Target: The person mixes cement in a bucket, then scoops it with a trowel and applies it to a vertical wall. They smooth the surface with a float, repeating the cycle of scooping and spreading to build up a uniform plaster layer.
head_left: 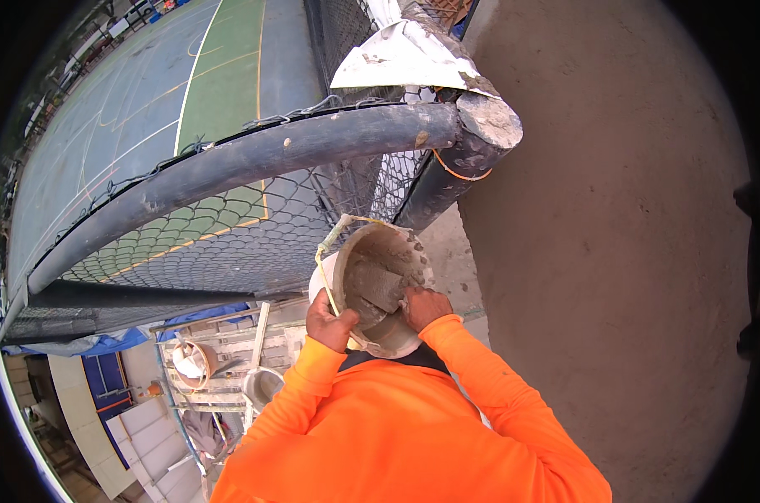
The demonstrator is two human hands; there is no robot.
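A pale bucket (pixel 344 272) is tilted in front of my body, its inside wall smeared with grey mortar. My left hand (pixel 329 323) is closed on its near left rim, thumb over the edge. Reaching in over the right side, my right hand (pixel 427 308) is closed on a trowel, whose grip is hidden by the fingers. The mortar-coated trowel blade (pixel 375 287) lies inside the bucket, against the mortar. A rope-wrapped bucket handle (pixel 324 245) hangs along the left side of the opening.
A brown plastered wall surface (pixel 614 218) rises at my right. Ahead, a dark pipe rail (pixel 271 142) with chain-link mesh meets a mortar-topped post (pixel 489 121). Below left, a plank scaffold (pixel 229 390) bears another bucket (pixel 194 366) and a grey pail (pixel 264 386).
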